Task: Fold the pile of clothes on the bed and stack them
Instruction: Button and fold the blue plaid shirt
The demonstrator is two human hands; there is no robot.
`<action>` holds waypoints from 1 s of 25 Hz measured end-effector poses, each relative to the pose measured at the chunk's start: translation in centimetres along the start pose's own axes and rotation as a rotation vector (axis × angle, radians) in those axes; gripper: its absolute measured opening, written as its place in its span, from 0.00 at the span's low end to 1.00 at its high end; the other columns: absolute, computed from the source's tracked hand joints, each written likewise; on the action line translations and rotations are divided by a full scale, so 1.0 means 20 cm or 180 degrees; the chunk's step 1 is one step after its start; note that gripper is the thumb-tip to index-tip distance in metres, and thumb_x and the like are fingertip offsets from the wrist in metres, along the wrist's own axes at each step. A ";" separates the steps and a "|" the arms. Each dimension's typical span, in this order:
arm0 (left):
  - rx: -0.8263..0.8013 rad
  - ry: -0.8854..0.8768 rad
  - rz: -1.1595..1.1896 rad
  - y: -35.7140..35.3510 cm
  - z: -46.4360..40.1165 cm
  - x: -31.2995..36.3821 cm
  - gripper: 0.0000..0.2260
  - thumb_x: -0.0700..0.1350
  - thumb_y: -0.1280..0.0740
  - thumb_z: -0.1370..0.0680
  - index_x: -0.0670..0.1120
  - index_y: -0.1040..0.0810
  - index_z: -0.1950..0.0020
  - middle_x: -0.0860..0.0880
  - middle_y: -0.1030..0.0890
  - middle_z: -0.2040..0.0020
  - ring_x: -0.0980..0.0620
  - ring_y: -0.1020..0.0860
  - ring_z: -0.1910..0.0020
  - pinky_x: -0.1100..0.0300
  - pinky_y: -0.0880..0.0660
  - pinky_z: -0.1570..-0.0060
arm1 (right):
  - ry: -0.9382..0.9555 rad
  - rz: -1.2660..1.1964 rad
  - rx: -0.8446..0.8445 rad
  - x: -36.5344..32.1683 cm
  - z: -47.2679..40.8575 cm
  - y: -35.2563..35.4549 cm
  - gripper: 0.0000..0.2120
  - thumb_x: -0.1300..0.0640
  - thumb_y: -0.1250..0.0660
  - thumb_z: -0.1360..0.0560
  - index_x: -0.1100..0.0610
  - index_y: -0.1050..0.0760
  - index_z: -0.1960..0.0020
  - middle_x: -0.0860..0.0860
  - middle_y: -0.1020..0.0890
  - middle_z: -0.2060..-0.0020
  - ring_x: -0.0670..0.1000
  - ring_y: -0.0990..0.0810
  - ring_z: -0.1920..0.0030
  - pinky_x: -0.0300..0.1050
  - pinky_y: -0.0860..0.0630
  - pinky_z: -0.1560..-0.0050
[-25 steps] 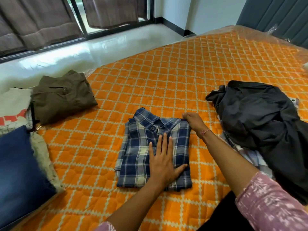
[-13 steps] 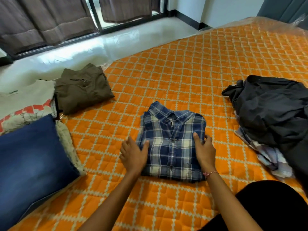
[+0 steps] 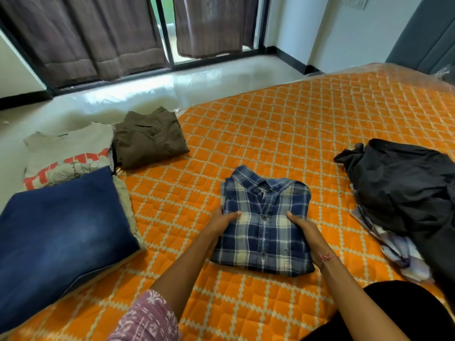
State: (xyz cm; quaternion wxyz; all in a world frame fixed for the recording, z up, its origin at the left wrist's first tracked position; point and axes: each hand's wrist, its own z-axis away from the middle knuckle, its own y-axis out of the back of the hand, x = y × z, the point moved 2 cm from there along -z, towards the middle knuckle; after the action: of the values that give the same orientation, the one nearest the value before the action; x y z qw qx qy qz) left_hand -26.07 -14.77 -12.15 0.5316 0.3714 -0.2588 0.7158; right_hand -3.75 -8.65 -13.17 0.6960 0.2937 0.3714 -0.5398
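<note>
A folded blue plaid shirt (image 3: 264, 222) lies in the middle of the orange quilted bed (image 3: 295, 124). My left hand (image 3: 220, 223) grips its left edge, thumb on top and fingers tucked under. My right hand (image 3: 305, 230) grips its right edge the same way. At the left lie folded blue jeans (image 3: 59, 232), a grey printed T-shirt (image 3: 66, 153) and a folded brown garment (image 3: 147, 139). An unfolded pile with a black garment (image 3: 408, 190) on top of a pale checked one (image 3: 394, 247) sits at the right.
The bed's far edge meets a glossy white floor (image 3: 147, 94) in front of a curtained window (image 3: 98, 35). A grey headboard (image 3: 428, 33) stands at the far right. My dark-clad knee (image 3: 394, 313) is at the bottom right.
My hands went from pressing flat on the shirt to its two sides and now hold its edges. The view shifted so the folded clothes at the left show more.
</note>
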 end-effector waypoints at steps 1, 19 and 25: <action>-0.0036 -0.0012 0.0075 0.00 0.02 0.00 0.27 0.43 0.32 0.23 0.45 0.38 0.27 0.45 0.28 0.32 0.44 0.26 0.38 0.53 0.26 0.43 | 0.0017 -0.0016 -0.0076 0.01 0.01 -0.01 0.15 0.51 0.33 0.25 0.60 0.22 0.43 0.57 0.16 0.51 0.57 0.16 0.56 0.46 0.21 0.62; 0.1169 -0.1191 0.0573 1.19 -0.23 0.71 0.24 0.38 0.31 0.24 0.42 0.34 0.30 0.42 0.25 0.36 0.45 0.24 0.45 0.52 0.26 0.46 | 0.1093 0.0453 -0.1000 -0.90 -0.51 -1.30 0.19 0.60 0.31 0.25 0.61 0.29 0.36 0.61 0.20 0.46 0.57 0.19 0.55 0.48 0.21 0.61; 0.1455 -0.0627 0.0377 1.65 -0.63 0.84 0.24 0.43 0.32 0.23 0.40 0.35 0.29 0.43 0.26 0.35 0.42 0.26 0.40 0.52 0.28 0.41 | 0.1260 0.1086 -0.0943 -1.09 -0.99 -1.81 0.27 0.55 0.30 0.26 0.58 0.35 0.30 0.59 0.23 0.39 0.58 0.20 0.49 0.50 0.22 0.53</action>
State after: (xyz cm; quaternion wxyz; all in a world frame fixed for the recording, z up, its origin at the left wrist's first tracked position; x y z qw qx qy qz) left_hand -63.46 -5.51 -5.17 0.3632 0.5341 -0.1621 0.7460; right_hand -45.92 10.14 -6.15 0.7260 0.3466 0.5199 -0.2873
